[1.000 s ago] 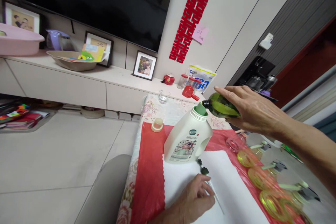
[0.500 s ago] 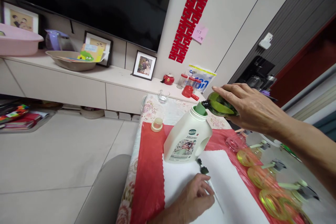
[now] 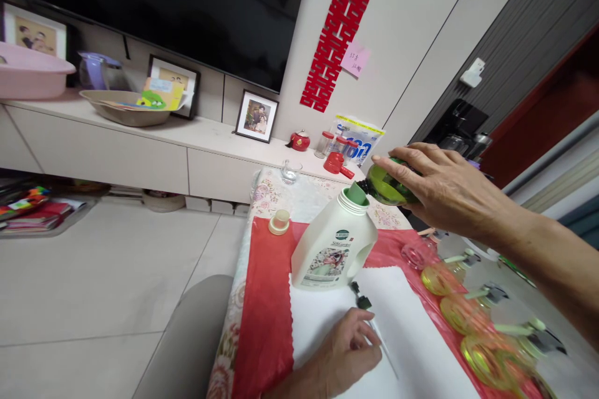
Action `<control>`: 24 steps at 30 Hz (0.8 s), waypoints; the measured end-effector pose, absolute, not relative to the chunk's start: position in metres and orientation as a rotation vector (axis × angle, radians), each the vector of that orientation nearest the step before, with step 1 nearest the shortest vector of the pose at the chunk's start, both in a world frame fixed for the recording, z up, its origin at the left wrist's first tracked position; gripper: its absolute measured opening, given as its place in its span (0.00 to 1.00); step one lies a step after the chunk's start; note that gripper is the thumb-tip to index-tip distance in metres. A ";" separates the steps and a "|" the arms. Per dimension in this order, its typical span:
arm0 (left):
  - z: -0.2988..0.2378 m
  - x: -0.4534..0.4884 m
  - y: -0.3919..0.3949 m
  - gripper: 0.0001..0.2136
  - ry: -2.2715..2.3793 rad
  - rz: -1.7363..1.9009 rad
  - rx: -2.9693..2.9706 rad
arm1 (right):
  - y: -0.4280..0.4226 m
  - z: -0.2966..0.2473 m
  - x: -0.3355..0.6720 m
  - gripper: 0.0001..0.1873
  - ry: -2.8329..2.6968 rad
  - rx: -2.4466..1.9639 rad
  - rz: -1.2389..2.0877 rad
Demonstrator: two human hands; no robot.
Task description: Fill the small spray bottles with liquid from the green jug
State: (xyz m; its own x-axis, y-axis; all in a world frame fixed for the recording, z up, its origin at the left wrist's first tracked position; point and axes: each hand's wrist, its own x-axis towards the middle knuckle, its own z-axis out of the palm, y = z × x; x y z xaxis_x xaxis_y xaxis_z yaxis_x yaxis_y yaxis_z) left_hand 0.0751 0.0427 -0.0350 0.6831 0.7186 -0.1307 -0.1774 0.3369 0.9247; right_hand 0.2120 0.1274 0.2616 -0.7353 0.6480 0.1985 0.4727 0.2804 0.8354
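My right hand (image 3: 435,184) wraps round a green see-through bottle (image 3: 386,186), tipped nearly level. Its black neck meets the green spout in the mouth of a white detergent jug (image 3: 334,243), which stands upright. Green liquid shows in the bottle; I cannot make out the flow. My left hand (image 3: 349,346) rests on the white cloth with fingers loosely bent and a gap between thumb and fingers. Beside its fingertips lies a dark green pump head (image 3: 362,300) with a thin clear tube, partly behind the fingers. The jug's pale cap (image 3: 279,222) sits to the left.
Several yellow pump bottles (image 3: 461,312) and a pink clear piece (image 3: 416,254) line the right side. A glass cup (image 3: 291,171) stands at the table's far edge. Behind are a red scoop (image 3: 334,163), jars and a low cabinet (image 3: 112,143). A grey seat (image 3: 196,336) is lower left.
The bottle and my right hand have shifted very slightly left, with the bottle's neck still at the jug's mouth. My left hand has hardly moved.
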 end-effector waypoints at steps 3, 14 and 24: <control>-0.035 0.075 0.043 0.25 0.600 0.627 1.074 | 0.126 0.263 0.210 0.38 2.356 1.037 1.440; -0.034 0.076 0.043 0.26 0.595 0.631 1.061 | 0.117 0.273 0.194 0.44 2.258 0.909 1.488; -0.047 0.081 0.042 0.26 0.579 0.663 1.083 | 0.114 0.274 0.187 0.44 2.250 0.887 1.498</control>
